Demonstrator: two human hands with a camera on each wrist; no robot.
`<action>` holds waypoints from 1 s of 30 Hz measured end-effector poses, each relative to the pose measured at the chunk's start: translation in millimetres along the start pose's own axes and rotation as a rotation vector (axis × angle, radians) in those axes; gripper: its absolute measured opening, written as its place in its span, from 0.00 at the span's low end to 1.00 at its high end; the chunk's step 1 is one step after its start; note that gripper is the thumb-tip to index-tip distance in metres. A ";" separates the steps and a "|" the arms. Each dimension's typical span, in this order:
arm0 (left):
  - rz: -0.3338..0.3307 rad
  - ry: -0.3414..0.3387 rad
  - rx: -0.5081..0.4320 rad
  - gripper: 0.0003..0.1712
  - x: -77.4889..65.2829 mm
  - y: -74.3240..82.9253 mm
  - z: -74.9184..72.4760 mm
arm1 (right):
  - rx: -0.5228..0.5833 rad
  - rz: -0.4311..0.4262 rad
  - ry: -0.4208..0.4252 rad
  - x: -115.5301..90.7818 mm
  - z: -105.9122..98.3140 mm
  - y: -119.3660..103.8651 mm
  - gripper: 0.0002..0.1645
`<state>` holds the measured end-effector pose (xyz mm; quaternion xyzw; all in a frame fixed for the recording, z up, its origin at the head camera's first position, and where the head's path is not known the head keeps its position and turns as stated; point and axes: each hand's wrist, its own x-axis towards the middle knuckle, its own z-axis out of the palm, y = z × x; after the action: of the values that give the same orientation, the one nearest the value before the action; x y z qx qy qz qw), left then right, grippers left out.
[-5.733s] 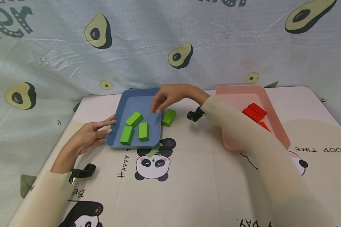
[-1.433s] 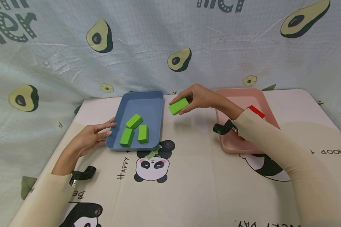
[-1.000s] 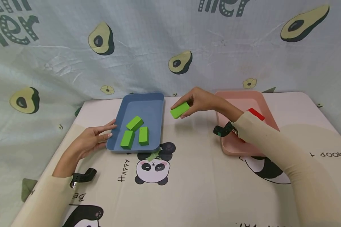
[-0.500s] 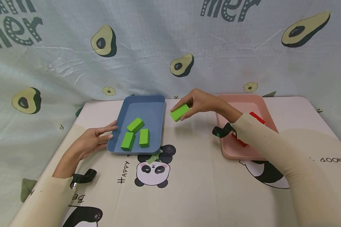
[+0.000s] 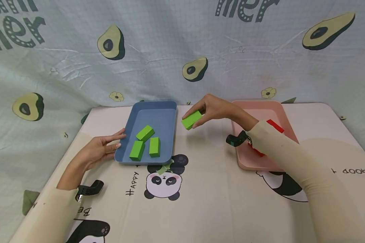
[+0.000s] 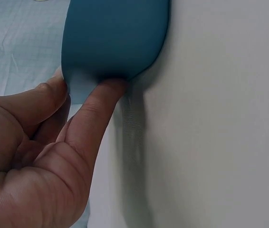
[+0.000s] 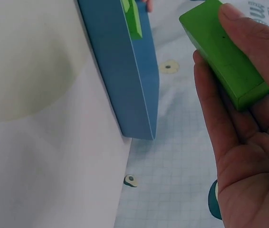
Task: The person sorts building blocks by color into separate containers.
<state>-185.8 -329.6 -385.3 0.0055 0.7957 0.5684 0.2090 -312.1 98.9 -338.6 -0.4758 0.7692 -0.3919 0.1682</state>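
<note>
My left hand (image 5: 95, 151) is at the left edge of a blue tray (image 5: 155, 105), fingers extended with the fingertips touching its rim. In the left wrist view, the thumb lies against the outside of the tray's wall (image 6: 115, 38). Inside the tray are three green blocks (image 5: 137, 151), (image 5: 154, 147), (image 5: 145, 133). To the tray's right, my right hand (image 5: 216, 107) pinches another green block (image 5: 191, 119) above the table, between thumb and fingers. The right wrist view shows this green block (image 7: 222, 52) tilted, with the thumb on one face.
A pink tray (image 5: 241, 165) stands at the right with red blocks (image 5: 275, 126) in it, partly hidden by the right sleeve. A patterned cloth (image 5: 152, 40) hangs behind the table. Both wrists wear black cameras (image 5: 91, 188).
Several seconds ago my right hand hung over the blue tray's right edge, and a green block lay beside it. That block is now lifted in my right hand. Lately both hands are nearly still.
</note>
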 end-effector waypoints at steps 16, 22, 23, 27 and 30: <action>-0.005 0.013 0.017 0.32 -0.9 1.7 -0.5 | -0.017 -0.014 -0.011 6.0 -2.4 -7.4 0.24; 0.001 0.015 0.002 0.32 -0.3 -0.5 0.4 | -0.010 -0.039 -0.041 7.9 -3.9 -7.5 0.24; 0.001 0.014 0.001 0.32 -0.2 -0.8 0.6 | -0.007 -0.043 -0.047 8.2 -4.0 -7.7 0.24; 0.006 0.012 0.006 0.32 0.0 -0.6 1.1 | -0.007 -0.052 -0.058 11.1 -4.0 -8.2 0.23; 0.006 0.010 0.011 0.32 -0.2 0.3 1.3 | -0.016 -0.050 -0.053 13.2 -3.4 -8.8 0.24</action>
<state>-185.2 -328.4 -385.3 0.0062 0.7997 0.5649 0.2032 -315.4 86.9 -328.3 -0.5065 0.7555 -0.3769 0.1749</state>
